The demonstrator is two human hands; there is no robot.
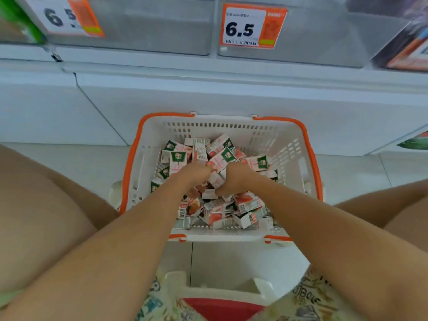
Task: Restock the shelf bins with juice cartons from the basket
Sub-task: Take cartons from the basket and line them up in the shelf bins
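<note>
Both hands are deep in the basket (148,158): the left hand (196,173) and right hand (238,179) have fingers curled around juice cartons (217,179) in the pile.

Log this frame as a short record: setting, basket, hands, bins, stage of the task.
setting: person crouched at a white shelf, basket on the floor between the knees
basket: white with orange handles, heaped with small juice cartons
left hand: down in the heap, fingers curled round cartons
right hand: down in the heap, fingers curled round cartons
bins: clear, on the shelf above, price tags reading 6.5; no cartons visible inside
stage: gathering cartons, none lifted out yet
</note>
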